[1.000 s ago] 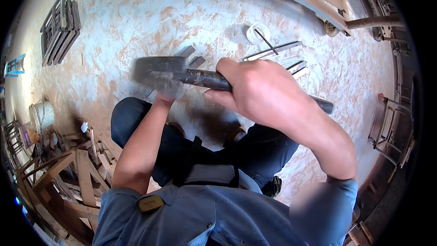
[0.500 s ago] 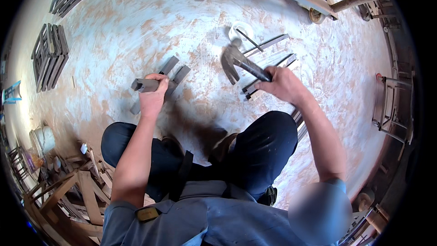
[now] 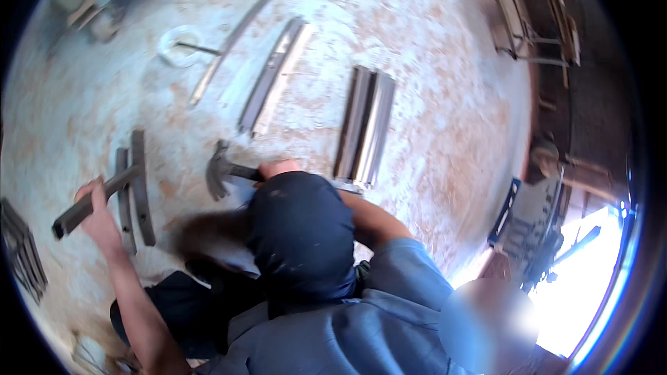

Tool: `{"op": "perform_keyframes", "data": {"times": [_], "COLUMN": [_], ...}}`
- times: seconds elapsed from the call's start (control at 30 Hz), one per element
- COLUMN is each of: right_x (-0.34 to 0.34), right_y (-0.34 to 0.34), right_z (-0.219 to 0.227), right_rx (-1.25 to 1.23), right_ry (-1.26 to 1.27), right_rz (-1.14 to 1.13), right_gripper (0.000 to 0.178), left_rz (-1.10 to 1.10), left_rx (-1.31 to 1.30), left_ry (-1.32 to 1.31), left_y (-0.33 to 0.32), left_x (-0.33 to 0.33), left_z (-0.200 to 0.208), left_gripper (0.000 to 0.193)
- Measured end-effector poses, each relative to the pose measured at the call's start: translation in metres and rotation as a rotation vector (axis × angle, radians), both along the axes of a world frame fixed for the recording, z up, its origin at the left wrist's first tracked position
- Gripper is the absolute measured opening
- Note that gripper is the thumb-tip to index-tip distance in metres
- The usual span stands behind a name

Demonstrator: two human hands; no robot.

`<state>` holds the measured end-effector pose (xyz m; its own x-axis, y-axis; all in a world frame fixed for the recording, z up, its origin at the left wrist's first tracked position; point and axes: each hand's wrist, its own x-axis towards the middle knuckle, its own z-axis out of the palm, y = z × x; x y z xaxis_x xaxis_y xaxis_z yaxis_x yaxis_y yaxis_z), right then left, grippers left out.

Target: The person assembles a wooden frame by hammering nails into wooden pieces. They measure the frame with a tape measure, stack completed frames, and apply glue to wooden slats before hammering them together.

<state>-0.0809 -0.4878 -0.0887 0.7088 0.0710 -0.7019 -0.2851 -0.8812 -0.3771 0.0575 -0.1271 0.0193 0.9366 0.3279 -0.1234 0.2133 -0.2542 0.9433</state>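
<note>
My left hand (image 3: 99,215) is closed around a grey-brown wooden bar (image 3: 76,215), held at a slant over the floor. Its far end crosses two similar wooden bars (image 3: 141,191) lying side by side there. Beyond my right knee, my right hand (image 3: 279,167) grips a claw hammer (image 3: 221,170) by its dark handle; the knee hides part of that hand. The hammer's head points left, toward the bars, and is apart from them.
Long wooden strips (image 3: 271,76) lie ahead, with a bundle of bars (image 3: 365,125) to their right. A white round thing (image 3: 167,47) with a dark rod across it sits farther off. Stacked frames (image 3: 21,253) stand at far left, a metal-legged rack (image 3: 517,21) at far right.
The view has swung to the right, so the floor items appear farther left and the long bar bundle shows fully. The hammer is now beside my right knee; both hands keep their hold.
</note>
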Motion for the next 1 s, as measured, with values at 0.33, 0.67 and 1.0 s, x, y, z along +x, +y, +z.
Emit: {"op": "perform_keyframes", "data": {"times": [0.33, 0.67, 1.0], "right_x": [-0.041, -0.072, -0.074], "right_y": [-0.021, -0.126, -0.104], "right_z": [-0.033, 0.022, 0.01], "right_rx": [0.165, -0.377, -0.453], "right_ry": [-0.228, -0.291, -0.199], "right_rz": [-0.029, -0.614, -0.607], "right_gripper": [0.026, 0.038, 0.051], "left_rz": [-0.125, -0.146, -0.331], "left_rx": [0.031, 0.118, 0.154], "left_ry": [-0.012, 0.256, 0.655], "left_y": [0.019, 0.037, 0.047], "left_x": [-0.001, -0.013, -0.081], "left_z": [-0.023, -0.032, -0.018], "left_gripper": [0.055, 0.065, 0.064]}}
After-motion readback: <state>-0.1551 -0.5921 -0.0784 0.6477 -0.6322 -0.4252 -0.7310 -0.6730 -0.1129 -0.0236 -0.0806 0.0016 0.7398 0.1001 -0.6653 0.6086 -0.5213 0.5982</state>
